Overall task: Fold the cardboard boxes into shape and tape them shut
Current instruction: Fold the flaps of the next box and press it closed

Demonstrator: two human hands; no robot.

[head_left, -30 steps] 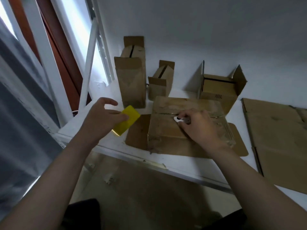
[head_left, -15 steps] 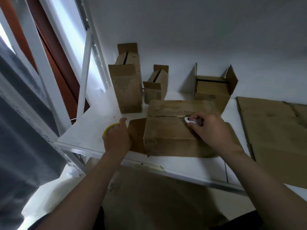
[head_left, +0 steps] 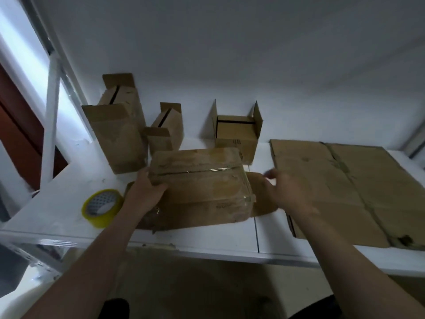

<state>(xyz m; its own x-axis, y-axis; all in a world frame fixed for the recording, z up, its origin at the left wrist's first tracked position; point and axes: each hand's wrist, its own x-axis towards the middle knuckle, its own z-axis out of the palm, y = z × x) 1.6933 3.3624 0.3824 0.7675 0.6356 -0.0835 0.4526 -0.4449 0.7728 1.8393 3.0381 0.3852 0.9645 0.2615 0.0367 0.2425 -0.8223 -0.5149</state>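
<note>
Your left hand grips the left end of the seam-taped cardboard box on the shelf, your blurred right hand, fingers unreadable, hovers at its right end; flipping it with both hands looks next.

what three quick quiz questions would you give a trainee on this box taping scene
1. True or false: the yellow tape roll lies on the white shelf, left of the left hand.
2. How many folded boxes stand behind the taped box? A one, B three, C five.
3. Fill in: the flattened cardboard lies to the ___ of the right hand.
Key: 1 true; 2 B; 3 right.
</note>
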